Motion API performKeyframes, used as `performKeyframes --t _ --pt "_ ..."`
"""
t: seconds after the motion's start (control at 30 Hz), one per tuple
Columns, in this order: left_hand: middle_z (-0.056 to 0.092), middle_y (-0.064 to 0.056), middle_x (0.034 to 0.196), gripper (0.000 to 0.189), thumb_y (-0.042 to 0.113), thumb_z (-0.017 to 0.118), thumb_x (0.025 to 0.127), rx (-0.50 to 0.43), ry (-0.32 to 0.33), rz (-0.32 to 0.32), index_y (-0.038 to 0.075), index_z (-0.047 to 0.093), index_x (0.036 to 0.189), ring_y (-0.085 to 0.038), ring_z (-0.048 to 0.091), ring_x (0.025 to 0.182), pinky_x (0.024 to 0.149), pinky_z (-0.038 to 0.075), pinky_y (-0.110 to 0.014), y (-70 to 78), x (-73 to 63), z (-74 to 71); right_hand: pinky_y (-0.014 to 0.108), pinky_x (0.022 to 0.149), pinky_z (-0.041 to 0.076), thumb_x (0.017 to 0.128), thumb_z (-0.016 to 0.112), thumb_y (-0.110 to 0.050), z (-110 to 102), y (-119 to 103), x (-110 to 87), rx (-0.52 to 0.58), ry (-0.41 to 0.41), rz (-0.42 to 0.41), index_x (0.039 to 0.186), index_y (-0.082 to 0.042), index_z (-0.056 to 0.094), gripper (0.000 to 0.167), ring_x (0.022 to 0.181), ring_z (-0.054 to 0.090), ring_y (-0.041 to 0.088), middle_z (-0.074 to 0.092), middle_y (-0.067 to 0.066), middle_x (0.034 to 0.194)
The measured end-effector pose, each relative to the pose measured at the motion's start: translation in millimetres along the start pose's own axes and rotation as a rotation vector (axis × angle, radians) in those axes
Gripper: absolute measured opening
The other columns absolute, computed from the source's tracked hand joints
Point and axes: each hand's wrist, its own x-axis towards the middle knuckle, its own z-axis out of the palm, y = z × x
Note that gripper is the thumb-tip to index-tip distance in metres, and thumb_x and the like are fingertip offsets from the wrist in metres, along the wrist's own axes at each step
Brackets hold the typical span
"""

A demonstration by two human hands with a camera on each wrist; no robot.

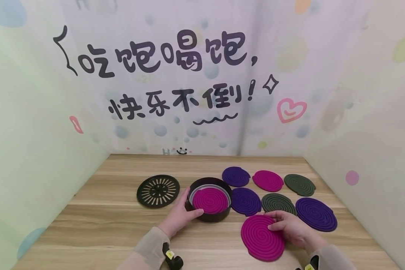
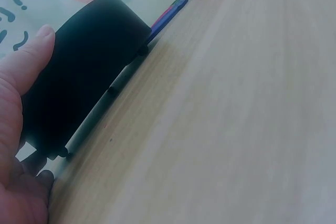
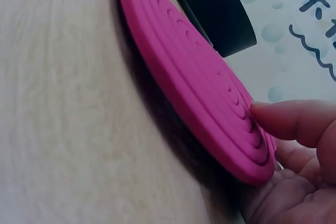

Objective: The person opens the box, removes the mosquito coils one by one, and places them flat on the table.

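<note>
My left hand [image 1: 180, 213] holds a round black mosquito coil holder [image 1: 213, 216] by its left side. In the left wrist view the thumb lies against the holder's dark wall [image 2: 94, 56], and the other fingers are partly hidden behind it. A pink mosquito coil [image 1: 210, 200] lies inside the holder, over a silver inner ring. Front right, my right hand [image 1: 291, 228] pinches another pink mosquito coil [image 1: 261, 240] by its right edge. That coil is tilted and raised off the table in the right wrist view, with the thumb on its ridged top face [image 3: 194, 72].
A black slotted lid [image 1: 158, 191] lies left of the holder. To the right, several coils lie flat in two rows, among them a purple one [image 1: 316, 213], a green one [image 1: 299, 185] and a pink one [image 1: 268, 180]. Walls enclose the wooden table [image 1: 98, 225] behind and at both sides.
</note>
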Motion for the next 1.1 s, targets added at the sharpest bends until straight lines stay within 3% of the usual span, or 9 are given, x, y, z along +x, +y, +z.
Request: performKeyframes --t 0.37,0.6,1.1 --pt "0.015 -0.023 0.156 0.103 0.035 0.081 0.077 -0.002 -0.004 0.008 0.007 0.019 0.154 -0.041 0.015 0.143 0.113 0.017 -0.057 -0.4 0.3 -0.1 0.033 0.075 0.048 0.082 0.068 0.000 2 -3 -4.1 -0.281 0.214 0.012 0.123 0.011 0.053 0.045 0.087 0.060 0.019 0.064 0.009 0.099" --pt "0.016 -0.023 0.156 0.102 0.036 0.081 0.077 0.015 -0.001 0.000 0.008 0.019 0.154 -0.041 0.015 0.143 0.112 0.017 -0.057 -0.4 0.0 -0.1 0.032 0.073 0.048 0.078 0.071 0.003 6 -4 -6.5 -0.379 0.321 0.024 0.112 0.007 0.061 0.036 0.086 0.055 0.020 0.060 0.009 0.094" --pt "0.018 -0.022 0.156 0.101 0.035 0.081 0.077 0.015 0.000 -0.003 0.008 0.020 0.153 -0.041 0.016 0.142 0.112 0.018 -0.058 -0.8 -1.0 -0.4 0.033 0.074 0.050 0.075 0.073 0.005 10 -5 -6.5 -0.449 0.394 0.045 0.112 0.007 0.061 0.039 0.088 0.056 0.021 0.061 0.009 0.097"
